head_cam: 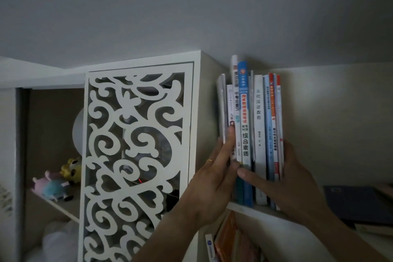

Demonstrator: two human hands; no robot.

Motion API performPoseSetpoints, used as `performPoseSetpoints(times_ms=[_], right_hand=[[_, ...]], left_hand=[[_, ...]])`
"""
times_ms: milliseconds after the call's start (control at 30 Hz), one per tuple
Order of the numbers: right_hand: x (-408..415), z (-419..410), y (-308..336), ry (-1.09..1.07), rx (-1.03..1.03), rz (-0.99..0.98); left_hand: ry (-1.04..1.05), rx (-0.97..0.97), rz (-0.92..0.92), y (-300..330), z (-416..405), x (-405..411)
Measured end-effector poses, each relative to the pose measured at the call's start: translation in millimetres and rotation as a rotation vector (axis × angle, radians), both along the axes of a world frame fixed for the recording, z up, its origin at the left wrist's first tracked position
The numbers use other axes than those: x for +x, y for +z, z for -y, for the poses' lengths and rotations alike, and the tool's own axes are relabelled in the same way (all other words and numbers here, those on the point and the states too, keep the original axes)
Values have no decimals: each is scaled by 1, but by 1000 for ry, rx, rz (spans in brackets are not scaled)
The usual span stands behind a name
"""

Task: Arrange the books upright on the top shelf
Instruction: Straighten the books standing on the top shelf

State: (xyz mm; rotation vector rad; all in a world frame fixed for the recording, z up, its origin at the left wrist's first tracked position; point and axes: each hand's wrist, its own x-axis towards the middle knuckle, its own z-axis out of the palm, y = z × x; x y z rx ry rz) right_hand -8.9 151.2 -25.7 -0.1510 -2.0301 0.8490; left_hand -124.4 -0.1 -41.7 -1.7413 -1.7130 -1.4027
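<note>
Now I see books [252, 125] upright on top shelf [253, 208]. Left hand [214, 178] flat against one end, right hand [282, 178] clasping other. Thin, floppy paperbacks; squeeze low from both flanks.

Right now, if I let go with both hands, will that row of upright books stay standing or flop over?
The row of books probably tips right: only the right hand bounds that side, with open shelf beyond. The left hand side seems steadier, backed by the cabinet wall. The thin paperbacks likely sag alone.
</note>
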Motion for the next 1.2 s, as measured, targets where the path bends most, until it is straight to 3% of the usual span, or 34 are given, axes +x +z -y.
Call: performPoseSetpoints(times_ms=[167,467,667,900,1100,1200], right_hand=[[-1,-2,-1,-45,-10,-28],[-5,10,-16,-232,170,-124],[-15,20,-19,-222,171,-107],[-39,25,-19,-360,262,-7],[-29,28,-15,-212,104,-192],[-29,22,-12,-131,97,-254]], left_hand=[[32,-6,-67,-1,-3,-9],[400,38,-241,-6,1,-5],[742,85,-587,-7,0,-19],[758,-50,-575,-10,9,-36],[661,36,-512,-9,21,-17],[650,60,-622,-10,15,-13]])
